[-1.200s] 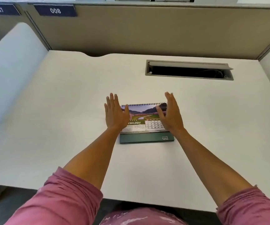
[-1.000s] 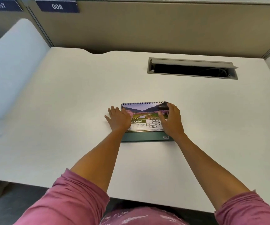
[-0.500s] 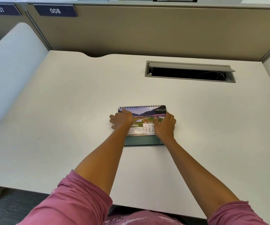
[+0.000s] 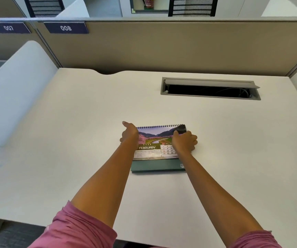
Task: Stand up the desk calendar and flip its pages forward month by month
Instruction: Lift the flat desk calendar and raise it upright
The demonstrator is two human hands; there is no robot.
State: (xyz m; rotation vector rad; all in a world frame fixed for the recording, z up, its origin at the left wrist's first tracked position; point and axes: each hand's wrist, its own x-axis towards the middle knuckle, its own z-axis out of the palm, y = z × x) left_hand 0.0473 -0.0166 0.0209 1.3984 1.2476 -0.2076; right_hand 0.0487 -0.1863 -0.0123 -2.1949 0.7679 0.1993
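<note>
Your two bare hands meet at the desk calendar [image 4: 157, 149], which sits a little right of the centre of the white desk [image 4: 72, 131], with its spiral binding along the 12 o'clock edge and its dark green base toward 6 o'clock. The page on show reads FEBRUARY under a landscape photograph with pink trees and a river; whether the calendar lies flat or has begun to rise on its base, you cannot tell from this view. Your left hand [image 4: 129, 134] is at the calendar's 9 o'clock edge, thumb and fingers bent around the upper left corner, one finger extended toward 11 o'clock; the hold looks closed on the edge, though the fingertips are hidden. Your right hand [image 4: 185, 142] is curled over the 3 o'clock side, fingers folded onto the upper right corner of the page near the binding, covering part of the date grid. Both forearms reach in from 6 o'clock, pink sleeves [image 4: 83, 228] pushed up. At 1 o'clock from the calendar, well apart from it, an open cable tray [image 4: 210, 88] is set into the desk. A beige partition [image 4: 162, 47] closes the 12 o'clock side, bearing labels 007 and 008.
</note>
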